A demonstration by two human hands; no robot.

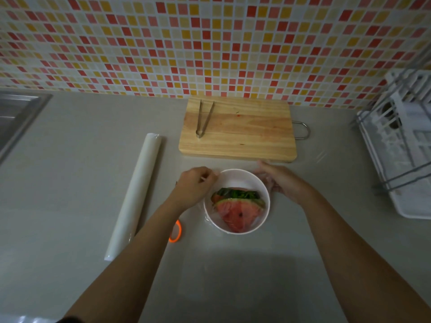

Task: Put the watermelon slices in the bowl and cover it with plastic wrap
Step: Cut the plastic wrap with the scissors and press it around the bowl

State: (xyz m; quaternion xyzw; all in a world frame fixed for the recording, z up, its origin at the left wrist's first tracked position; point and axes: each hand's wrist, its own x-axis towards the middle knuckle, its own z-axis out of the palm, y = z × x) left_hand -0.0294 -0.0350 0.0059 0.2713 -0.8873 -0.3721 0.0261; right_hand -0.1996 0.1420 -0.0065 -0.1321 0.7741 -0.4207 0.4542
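A white bowl [242, 177] stands on the counter in front of me with watermelon slices [238, 212] inside. A clear sheet of plastic wrap [310, 159] lies over the bowl and spreads onto the counter around it. My left hand [194, 185] sits at the bowl's left rim and pinches the film's edge. My right hand [277, 180] lies at the right rim, its fingers curled round the film. The roll of plastic wrap [133, 201] lies on the counter to the left.
A wooden cutting board [245, 134] with metal tongs [204, 118] on it lies behind the bowl. Orange-handled scissors [175, 231] peek out under my left forearm. A white dish rack [401, 145] stands at the right, a sink [14, 117] at the far left.
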